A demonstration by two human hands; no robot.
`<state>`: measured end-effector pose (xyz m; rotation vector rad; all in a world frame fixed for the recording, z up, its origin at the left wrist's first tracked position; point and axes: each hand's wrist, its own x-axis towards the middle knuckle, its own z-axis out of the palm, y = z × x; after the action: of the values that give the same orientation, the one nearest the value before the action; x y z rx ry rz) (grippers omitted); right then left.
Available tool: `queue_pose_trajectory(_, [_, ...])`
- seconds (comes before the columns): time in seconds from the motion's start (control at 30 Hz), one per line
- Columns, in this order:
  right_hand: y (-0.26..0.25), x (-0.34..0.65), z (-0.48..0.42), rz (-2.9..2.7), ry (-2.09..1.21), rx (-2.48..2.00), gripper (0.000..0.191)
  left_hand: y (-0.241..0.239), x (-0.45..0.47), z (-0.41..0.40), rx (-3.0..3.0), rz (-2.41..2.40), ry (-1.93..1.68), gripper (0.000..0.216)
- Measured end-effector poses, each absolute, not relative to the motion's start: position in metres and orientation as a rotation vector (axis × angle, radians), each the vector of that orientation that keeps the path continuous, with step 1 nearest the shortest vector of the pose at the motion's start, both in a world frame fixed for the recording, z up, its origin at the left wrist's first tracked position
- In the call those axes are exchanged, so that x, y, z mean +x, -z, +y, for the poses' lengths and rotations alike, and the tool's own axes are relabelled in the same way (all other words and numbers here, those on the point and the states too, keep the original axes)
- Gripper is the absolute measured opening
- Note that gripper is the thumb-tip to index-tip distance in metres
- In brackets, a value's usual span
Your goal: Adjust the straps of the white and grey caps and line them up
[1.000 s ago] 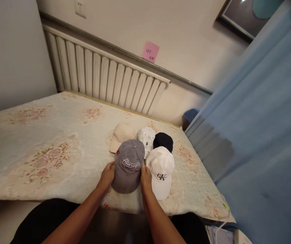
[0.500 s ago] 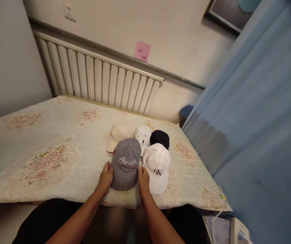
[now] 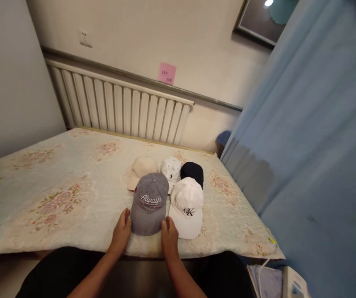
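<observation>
A grey baseball cap (image 3: 149,207) with white "Always" lettering lies on the flowered bed cover, its brim toward me. My left hand (image 3: 122,231) is at the left edge of that brim, fingers extended and not wrapped round it. On the other side, my right hand (image 3: 169,238) rests close to the brim's right edge, also with loose fingers; whether it touches the cap is hard to see. Right of it lies a white cap (image 3: 187,203) with a dark "CK" mark. Behind these two sit a beige cap (image 3: 144,166), a white cap with a small dark emblem (image 3: 170,167) and a black cap (image 3: 192,171).
The caps lie on a bed (image 3: 81,215) against the wall, below a radiator (image 3: 115,103). A blue curtain (image 3: 299,136) hangs along the right side. At the lower right, beyond the bed's edge, stands a white box-like object (image 3: 294,281) with a cable.
The grey cap has come down onto the bed in front of the beige cap. Both my hands have loosened from its sides and slid toward me. The view has tilted slightly up.
</observation>
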<state>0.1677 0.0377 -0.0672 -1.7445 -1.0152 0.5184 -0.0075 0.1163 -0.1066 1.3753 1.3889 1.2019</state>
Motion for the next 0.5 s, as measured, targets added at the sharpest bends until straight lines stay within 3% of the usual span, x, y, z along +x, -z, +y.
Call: queue_pose_trajectory(0.5, [0.095, 0.185, 0.013, -1.012, -0.678, -1.556, 0.05, 0.117, -0.016, 0.093, 1.5, 1.48, -1.224, 0.054])
